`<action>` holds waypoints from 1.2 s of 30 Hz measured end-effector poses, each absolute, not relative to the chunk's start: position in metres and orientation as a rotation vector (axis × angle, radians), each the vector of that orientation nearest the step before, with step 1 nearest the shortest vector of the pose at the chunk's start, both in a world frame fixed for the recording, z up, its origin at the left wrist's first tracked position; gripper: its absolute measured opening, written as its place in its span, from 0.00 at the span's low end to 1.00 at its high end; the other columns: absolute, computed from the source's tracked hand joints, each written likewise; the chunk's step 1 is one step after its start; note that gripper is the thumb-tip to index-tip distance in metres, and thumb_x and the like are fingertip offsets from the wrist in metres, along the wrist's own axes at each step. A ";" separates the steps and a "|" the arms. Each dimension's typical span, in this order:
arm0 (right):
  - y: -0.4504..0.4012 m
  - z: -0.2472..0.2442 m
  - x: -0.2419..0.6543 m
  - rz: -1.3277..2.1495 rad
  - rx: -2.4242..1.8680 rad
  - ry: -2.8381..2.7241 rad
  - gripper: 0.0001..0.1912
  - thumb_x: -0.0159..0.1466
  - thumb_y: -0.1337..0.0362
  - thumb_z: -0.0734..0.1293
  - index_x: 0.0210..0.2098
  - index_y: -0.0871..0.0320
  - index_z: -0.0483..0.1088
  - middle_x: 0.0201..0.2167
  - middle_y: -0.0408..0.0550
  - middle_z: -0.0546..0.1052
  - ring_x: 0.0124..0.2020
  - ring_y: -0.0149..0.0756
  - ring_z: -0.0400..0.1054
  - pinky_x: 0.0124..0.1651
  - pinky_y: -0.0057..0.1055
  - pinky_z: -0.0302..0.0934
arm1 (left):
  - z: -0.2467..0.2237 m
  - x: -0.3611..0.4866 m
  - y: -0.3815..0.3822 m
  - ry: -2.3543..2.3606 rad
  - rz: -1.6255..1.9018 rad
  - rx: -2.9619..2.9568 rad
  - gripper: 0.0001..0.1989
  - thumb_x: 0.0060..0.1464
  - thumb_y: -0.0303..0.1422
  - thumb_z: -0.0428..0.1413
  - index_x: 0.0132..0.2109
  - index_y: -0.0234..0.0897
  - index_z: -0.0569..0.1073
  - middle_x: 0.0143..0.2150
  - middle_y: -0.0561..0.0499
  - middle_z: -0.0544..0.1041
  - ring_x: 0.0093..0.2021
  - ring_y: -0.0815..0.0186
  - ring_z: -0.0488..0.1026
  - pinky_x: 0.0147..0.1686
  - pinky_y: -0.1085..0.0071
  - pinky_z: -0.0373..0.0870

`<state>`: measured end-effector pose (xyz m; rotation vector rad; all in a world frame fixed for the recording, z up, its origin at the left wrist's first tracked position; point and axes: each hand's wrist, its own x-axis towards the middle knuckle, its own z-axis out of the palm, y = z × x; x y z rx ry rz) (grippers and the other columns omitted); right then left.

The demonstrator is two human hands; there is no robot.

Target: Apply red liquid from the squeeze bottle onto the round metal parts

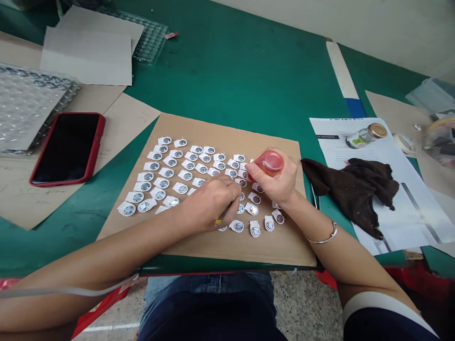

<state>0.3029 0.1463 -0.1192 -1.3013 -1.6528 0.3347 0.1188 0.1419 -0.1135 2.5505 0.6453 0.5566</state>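
My right hand [280, 177] is wrapped round a small translucent red squeeze bottle [271, 162], its base up and its tip hidden toward the cardboard. Close beside it, my left hand [213, 201] is low over the sheet with curled fingers. What those fingers pinch, if anything, is hidden, and a bit of yellow shows beneath them. Rows of small round silver metal pieces on white tabs, such as one metal piece [255, 229], lie on the brown cardboard sheet [213, 248] around both hands.
A phone in a red case [67, 149] and clear bubble-like trays [26, 109] lie to the left. On the right are a dark brown cloth [350, 192], tweezers [315, 195], a small gold-lidded glass jar [366, 136] and printed paper [332, 137], all on the green table [249, 71].
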 end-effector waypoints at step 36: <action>0.111 -0.115 0.308 0.322 -1.419 -1.517 0.10 0.48 0.63 0.72 0.30 0.58 0.70 0.28 0.44 0.75 0.32 0.31 0.70 0.38 0.31 0.66 | -0.116 0.117 0.143 0.631 0.572 2.498 0.06 0.51 0.22 0.47 0.28 0.32 0.64 0.24 0.51 0.65 0.26 0.69 0.61 0.31 0.68 0.61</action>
